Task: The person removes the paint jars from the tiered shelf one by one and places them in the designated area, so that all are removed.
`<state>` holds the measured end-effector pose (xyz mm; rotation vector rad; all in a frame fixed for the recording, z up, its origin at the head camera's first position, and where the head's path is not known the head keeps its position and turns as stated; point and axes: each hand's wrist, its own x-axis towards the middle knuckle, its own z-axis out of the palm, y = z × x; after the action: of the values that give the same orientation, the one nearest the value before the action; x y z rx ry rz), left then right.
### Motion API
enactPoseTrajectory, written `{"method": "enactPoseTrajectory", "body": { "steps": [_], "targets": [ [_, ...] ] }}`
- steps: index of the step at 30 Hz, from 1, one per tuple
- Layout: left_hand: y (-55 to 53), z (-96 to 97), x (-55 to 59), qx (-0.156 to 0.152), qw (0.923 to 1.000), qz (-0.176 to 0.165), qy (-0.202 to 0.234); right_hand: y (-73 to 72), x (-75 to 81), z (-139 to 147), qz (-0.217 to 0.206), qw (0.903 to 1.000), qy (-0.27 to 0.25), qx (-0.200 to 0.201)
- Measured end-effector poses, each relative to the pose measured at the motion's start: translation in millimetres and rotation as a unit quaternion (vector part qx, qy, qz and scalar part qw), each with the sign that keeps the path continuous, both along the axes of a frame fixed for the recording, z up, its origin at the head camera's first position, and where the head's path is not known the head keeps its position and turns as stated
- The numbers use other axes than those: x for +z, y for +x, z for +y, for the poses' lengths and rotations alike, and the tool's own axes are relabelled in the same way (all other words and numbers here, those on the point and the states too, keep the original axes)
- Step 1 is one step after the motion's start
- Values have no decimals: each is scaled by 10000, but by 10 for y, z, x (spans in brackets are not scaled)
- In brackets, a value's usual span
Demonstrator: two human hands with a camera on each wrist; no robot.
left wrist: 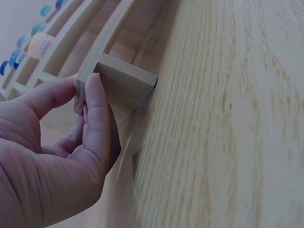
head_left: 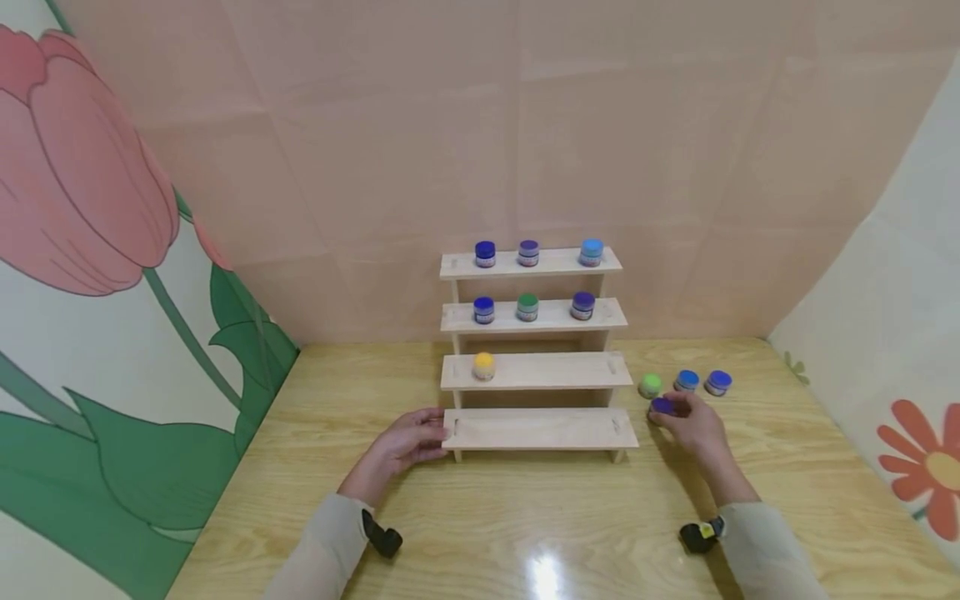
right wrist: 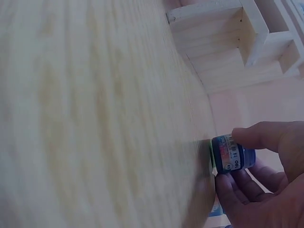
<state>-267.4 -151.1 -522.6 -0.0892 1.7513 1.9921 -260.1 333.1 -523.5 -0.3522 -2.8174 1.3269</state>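
A tiered wooden rack [head_left: 540,429] stands on the table, its bottom step bare. My left hand [head_left: 411,439] pinches the left end of that step between thumb and fingers, as the left wrist view [left wrist: 71,137] also shows. Right of the rack, my right hand [head_left: 693,427] pinches a small paint jar with a dark blue-purple lid [head_left: 662,406]. In the right wrist view this labelled jar [right wrist: 228,154] sits between thumb and fingers at the tabletop; whether it touches the wood I cannot tell. Near it stand a light green jar [head_left: 650,384] and two blue-lidded jars [head_left: 686,381].
On the third step down is a yellow jar [head_left: 483,367]. Blue, green and purple-lidded jars [head_left: 528,307] stand on the two upper steps. A pink sheet [head_left: 360,167] hangs behind the table [head_left: 480,517], and flower-printed panels [head_left: 82,167] flank it.
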Motion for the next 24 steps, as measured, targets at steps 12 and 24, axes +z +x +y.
{"method": "enactPoseTrajectory", "body": {
  "steps": [12, 24],
  "targets": [
    [16, 7, 8, -75, 9999, 102, 28, 34, 174, -24, 410, 9991, -61, -17],
    [21, -4, 22, -100, 9999, 100, 38, 141, 796, -510, 1711, 9847, -70, 311]
  ]
}}
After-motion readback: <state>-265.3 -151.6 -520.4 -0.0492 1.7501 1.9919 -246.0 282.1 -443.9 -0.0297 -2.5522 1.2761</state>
